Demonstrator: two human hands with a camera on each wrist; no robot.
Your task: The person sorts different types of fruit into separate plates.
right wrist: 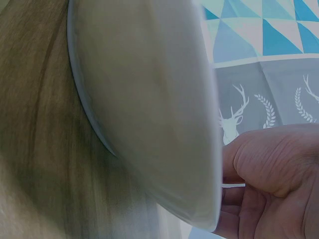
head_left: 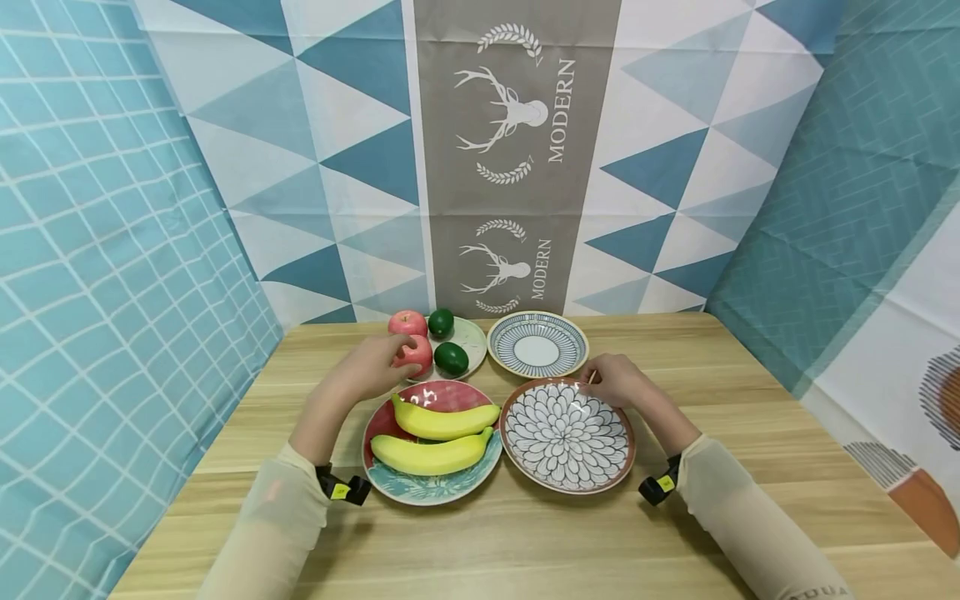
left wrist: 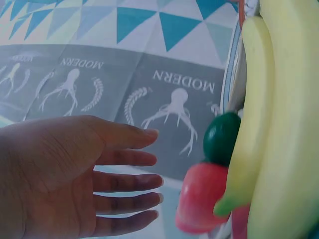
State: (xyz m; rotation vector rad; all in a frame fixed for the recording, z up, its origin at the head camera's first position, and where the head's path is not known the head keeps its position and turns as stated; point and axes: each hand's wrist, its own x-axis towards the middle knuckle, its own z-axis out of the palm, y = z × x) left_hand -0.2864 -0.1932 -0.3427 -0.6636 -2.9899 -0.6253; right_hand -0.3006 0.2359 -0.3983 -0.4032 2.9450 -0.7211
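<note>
My left hand (head_left: 372, 365) hovers beside the nearer red apple (head_left: 422, 357), its thumb and fingers parted. In the left wrist view those fingers look straight and hold nothing. That apple shares a pale plate (head_left: 472, 337) with another red apple (head_left: 407, 323) and two dark green, avocado-like fruits (head_left: 451, 359). My right hand (head_left: 618, 381) grips the far right rim of a brown-edged plate (head_left: 567, 442) with a flower pattern, thumb over the inside. The right wrist view shows this plate's pale underside (right wrist: 144, 99); the rim hides the fingertips.
Two yellow bananas (head_left: 442, 421) lie on a red and teal plate (head_left: 427, 493), left of the flower plate. Behind stands a blue-striped plate (head_left: 536, 351). Patterned cloth (head_left: 502, 125) rises at the wooden table's (head_left: 480, 550) back edge.
</note>
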